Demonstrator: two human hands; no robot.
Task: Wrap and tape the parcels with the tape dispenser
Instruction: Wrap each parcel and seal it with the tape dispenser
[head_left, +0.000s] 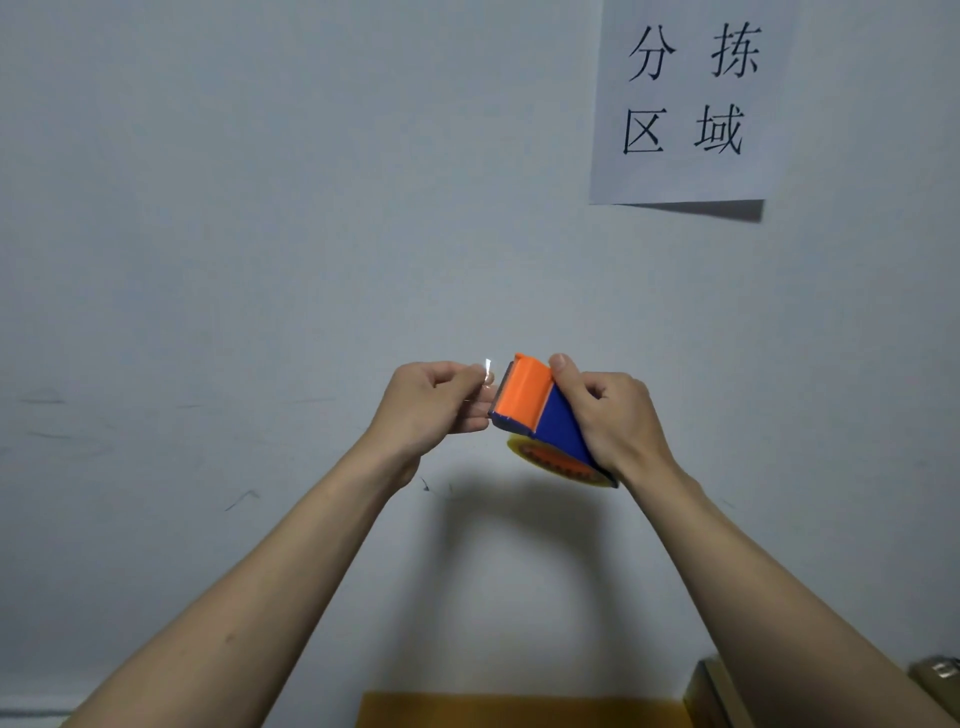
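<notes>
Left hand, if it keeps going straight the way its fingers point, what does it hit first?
The left hand points right, pinching the tape end. Going straight on, it would most likely meet the orange front of the dispenser held by the right hand, just beside its fingertips, though depth is unclear.

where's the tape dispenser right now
In the head view the tape dispenser is held up in front of the wall, just right of centre, gripped by the right hand, with the left hand pinching tape at its orange end.
</notes>
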